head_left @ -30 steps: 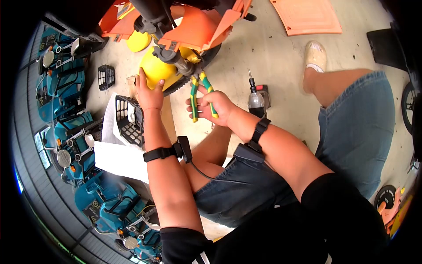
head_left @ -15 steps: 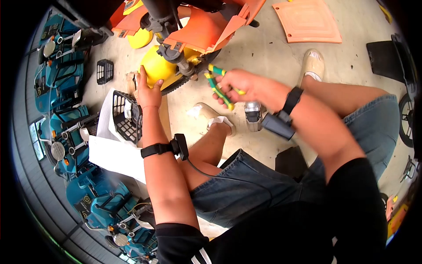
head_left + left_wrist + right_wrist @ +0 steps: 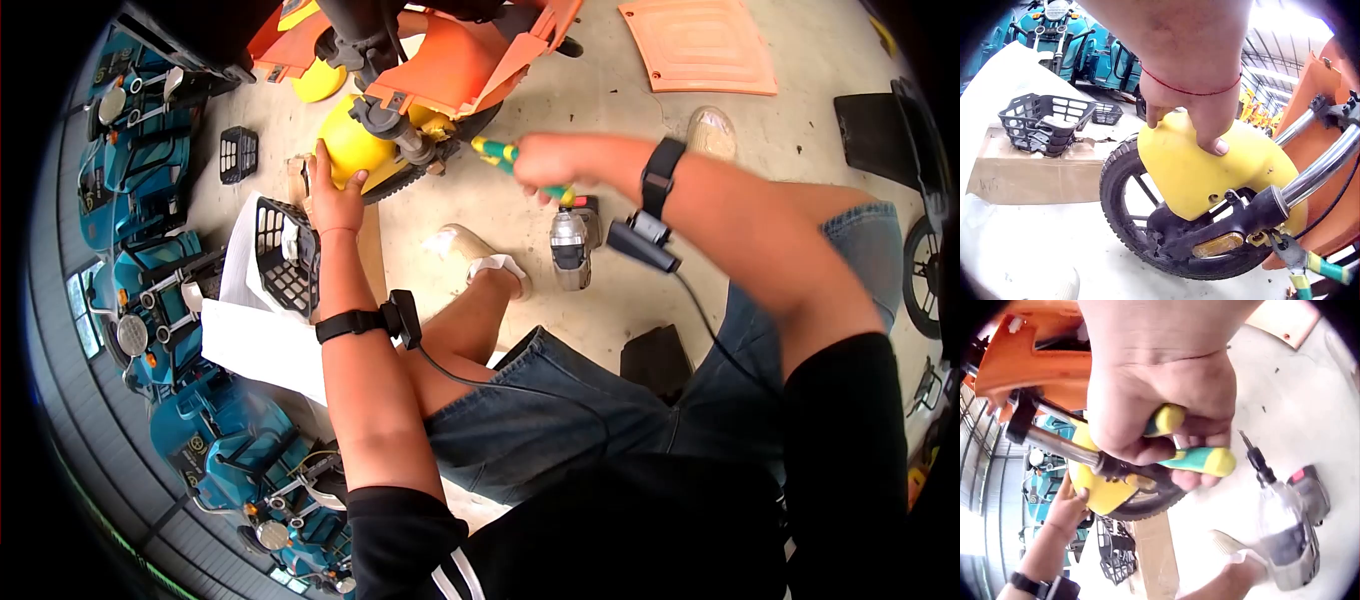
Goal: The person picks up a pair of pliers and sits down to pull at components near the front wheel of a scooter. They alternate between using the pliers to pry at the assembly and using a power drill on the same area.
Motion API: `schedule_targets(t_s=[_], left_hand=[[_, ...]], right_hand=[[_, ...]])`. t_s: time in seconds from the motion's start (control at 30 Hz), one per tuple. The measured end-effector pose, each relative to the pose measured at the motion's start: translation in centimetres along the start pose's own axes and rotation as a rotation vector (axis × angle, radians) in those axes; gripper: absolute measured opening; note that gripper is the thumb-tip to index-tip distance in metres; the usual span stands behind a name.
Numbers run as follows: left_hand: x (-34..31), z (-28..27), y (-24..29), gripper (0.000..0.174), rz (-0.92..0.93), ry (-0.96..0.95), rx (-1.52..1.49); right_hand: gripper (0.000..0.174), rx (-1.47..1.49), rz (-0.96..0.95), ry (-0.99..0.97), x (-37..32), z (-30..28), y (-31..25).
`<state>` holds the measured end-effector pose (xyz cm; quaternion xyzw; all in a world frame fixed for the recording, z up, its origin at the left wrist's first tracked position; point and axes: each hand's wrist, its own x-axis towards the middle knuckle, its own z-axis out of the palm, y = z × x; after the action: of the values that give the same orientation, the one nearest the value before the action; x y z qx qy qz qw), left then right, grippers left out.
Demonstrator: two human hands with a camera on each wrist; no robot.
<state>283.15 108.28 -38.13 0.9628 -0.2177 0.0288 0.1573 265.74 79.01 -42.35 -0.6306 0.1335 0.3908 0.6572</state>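
Pliers (image 3: 493, 152) at the fork, mudguard (image 3: 352, 145) under your left grip (image 3: 338, 205)

Your right grip (image 3: 550, 162) is clenched on the pliers: in the right wrist view your fingers curl round the green-and-yellow handles. Your left grip grasps the yellow mudguard, thumb laid on its upper face and fingers round toward the far side.

The relation that counts, as I judge it, is the line of the pliers. From above, their long axis slants from the tool's head, up and left beside the fork leg (image 3: 1329, 159), to the handle ends, down and right. So the mudguard lies to the left of your right grip, out past the tool's head, with the lower end of the fork between. Your left grip is the nearer one, touching the mudguard; your right meets that area only through the pliers.

In the left wrist view the metal head of the pliers sits just beside the amber reflector (image 3: 1217, 245), by a small yellow tab; you cannot tell there whether the jaws bite on anything. The mudguard sits over the front wheel (image 3: 1117, 203), under the orange panel (image 3: 450, 70). The drill (image 3: 570, 250) lies on the floor (image 3: 620, 140), near your right grip.
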Motion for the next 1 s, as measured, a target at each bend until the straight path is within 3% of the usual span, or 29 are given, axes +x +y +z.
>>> schedule_targets(t_s=[0.07,0.17,0.23,0.37,0.43,0.53,0.67,0.77,1.0], left_hand=[[0.0,0.0,-0.2,0.089,0.006,-0.005,-0.008],[-0.1,0.1,-0.2,0.089,0.005,0.012,-0.009],[-0.3,0.2,0.0,0.089,-0.003,0.003,-0.026],[-0.1,0.3,-0.4,0.090,-0.003,0.012,0.046],[-0.1,0.0,-0.1,0.090,0.011,-0.012,0.030],[-0.1,-0.1,-0.3,0.089,0.008,-0.026,-0.031],[0.0,-0.4,-0.1,0.088,0.044,-0.014,-0.013],[-0.1,-0.3,0.1,0.088,0.060,-0.013,-0.017],[0.0,-0.4,-0.5,0.088,0.069,-0.015,-0.031]], right_hand=[[0.031,0.323,-0.020,-0.008,0.4,2.9,1.5],[0.034,0.911,-0.169,-0.234,2.4,6.7,3.3],[0.041,1.098,-0.283,-0.294,1.1,8.0,2.5],[0.054,1.237,-0.447,-0.392,3.0,10.0,3.8],[0.069,1.234,-0.477,-0.304,2.2,11.1,3.1],[0.072,1.306,-0.409,-0.318,3.1,12.6,2.3],[0.090,1.240,-0.322,-0.342,3.9,12.4,3.6],[0.089,1.280,-0.325,-0.521,4.2,10.9,4.7],[0.088,1.272,-0.354,-0.555,2.6,9.7,3.9]])
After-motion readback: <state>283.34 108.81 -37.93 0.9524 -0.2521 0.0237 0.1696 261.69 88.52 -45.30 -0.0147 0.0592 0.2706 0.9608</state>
